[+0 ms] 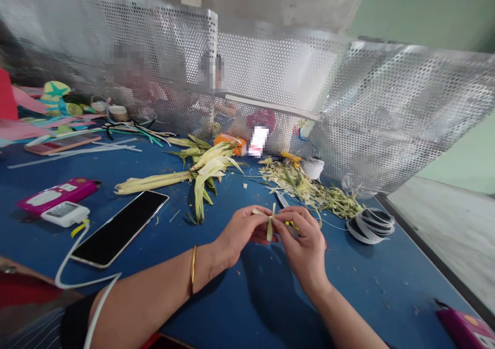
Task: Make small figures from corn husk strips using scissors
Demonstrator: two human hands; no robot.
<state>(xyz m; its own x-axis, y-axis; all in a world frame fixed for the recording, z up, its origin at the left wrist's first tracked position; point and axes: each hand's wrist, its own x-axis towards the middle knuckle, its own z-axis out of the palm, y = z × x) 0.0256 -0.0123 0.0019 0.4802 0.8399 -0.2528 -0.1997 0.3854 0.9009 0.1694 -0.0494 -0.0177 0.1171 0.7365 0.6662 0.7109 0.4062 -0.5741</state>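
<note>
The left hand (pixel 243 235) and right hand (pixel 304 238) meet above the blue tabletop (pixel 209 313), each pinching the pale green, narrow husk strips (pixel 269 231) between thumb and fingers. The strips cross right at the fingertips, one end pointing up, another down and one out to the left. To work this fold well, I would keep the left thumb firmly on the crossing, use the right fingertips to lay each end flat, and tighten gently, since thin husk probably splits along its grain if tugged.

Beyond the right hand sits a black-and-white coil of flat ribbon (pixel 370 226), and past it a loose heap of pale green husk scraps (pixel 297 183), with no container visible around it. Behind the heap stands a small white cup-shaped object (pixel 313 168); whether it holds anything I cannot tell. Farther back, the orange plastic box-like object (pixel 231 144) is partly covered by the pale yellow-green husk bundle (pixel 211 166), its inside hidden.
</note>
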